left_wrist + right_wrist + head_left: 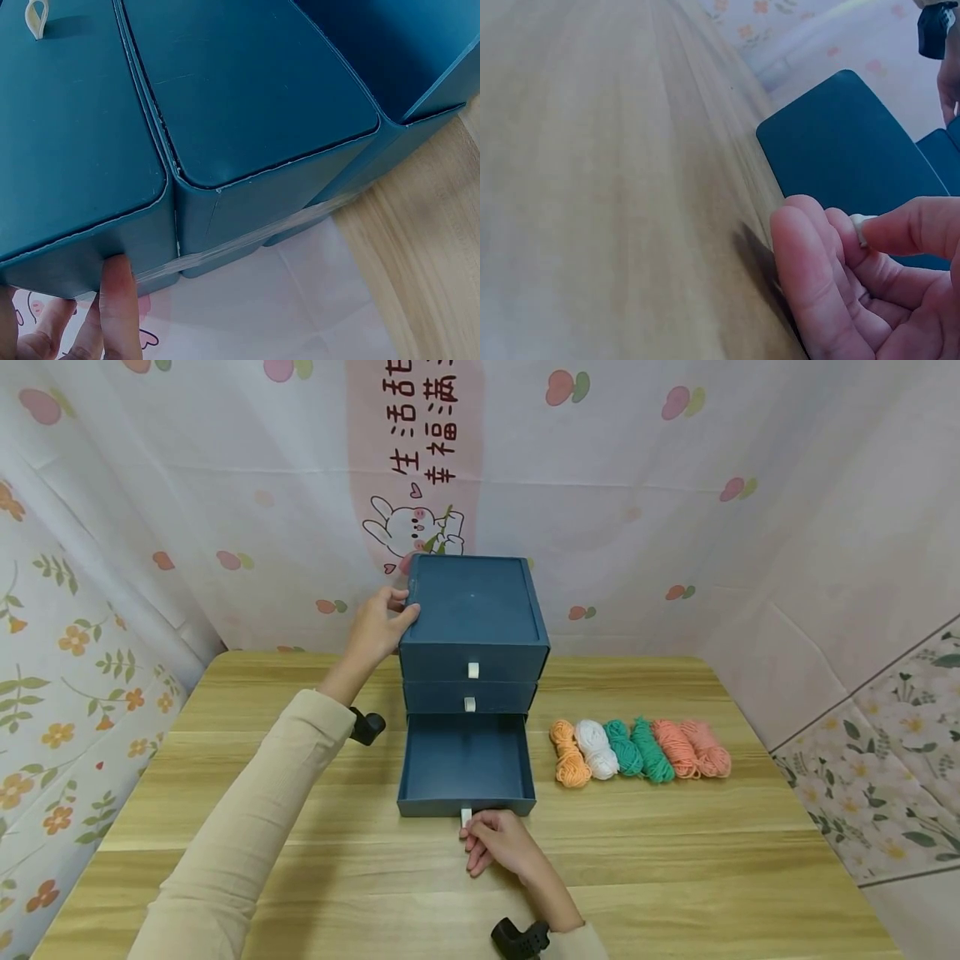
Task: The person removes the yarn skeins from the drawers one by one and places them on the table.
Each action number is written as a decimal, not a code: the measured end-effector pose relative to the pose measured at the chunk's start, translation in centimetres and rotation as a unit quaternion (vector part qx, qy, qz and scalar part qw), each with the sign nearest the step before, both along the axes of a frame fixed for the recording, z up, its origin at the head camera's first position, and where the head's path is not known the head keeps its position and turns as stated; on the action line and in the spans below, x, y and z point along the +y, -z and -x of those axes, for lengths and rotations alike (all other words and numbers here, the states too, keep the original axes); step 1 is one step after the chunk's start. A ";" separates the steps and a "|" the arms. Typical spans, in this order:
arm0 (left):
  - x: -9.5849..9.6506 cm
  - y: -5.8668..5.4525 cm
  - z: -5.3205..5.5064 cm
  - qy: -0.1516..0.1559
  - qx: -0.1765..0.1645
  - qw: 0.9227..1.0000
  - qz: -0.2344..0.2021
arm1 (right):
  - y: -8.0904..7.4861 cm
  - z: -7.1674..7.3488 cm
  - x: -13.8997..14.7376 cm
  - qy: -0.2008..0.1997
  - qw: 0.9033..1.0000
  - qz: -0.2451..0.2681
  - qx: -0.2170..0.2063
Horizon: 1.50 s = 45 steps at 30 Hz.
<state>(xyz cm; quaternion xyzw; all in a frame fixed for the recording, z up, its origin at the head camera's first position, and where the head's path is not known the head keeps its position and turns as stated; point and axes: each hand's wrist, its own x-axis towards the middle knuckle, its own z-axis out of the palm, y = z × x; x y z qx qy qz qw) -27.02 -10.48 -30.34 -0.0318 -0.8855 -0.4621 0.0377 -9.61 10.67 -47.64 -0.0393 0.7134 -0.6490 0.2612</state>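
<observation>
A dark blue box of three stacked drawers stands at the back middle of the table. Its bottom drawer is pulled out, with a bare floor inside, while the upper two are closed. My right hand pinches the white pull tab on that drawer's front between thumb and forefinger. At the box's top left edge, my left hand holds the side, thumb on top; in the left wrist view its fingers lie against the side wall.
Right of the box, several small yarn skeins lie in a row: orange, white, green and pink. White tabs hang on the upper drawer fronts. A printed curtain hangs close behind the table.
</observation>
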 end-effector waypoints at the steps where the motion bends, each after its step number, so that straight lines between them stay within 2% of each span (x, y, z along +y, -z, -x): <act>1: 0.0 0.0 0.0 0.000 0.000 1.000 -0.001 | -0.1 0.2 0.0 0.002 1.000 -0.003 0.000; 10: 0.1 0.1 0.0 0.000 0.002 1.000 -0.001 | 0.1 1.7 -0.3 0.010 1.000 -0.020 0.012; 31: -0.1 0.2 0.2 0.001 0.004 1.000 0.007 | -0.3 3.4 -0.6 0.021 0.998 -0.059 0.014; 45: 0.0 0.1 0.0 0.004 0.001 1.000 0.003 | -0.6 7.4 -1.4 0.045 0.994 -0.102 0.017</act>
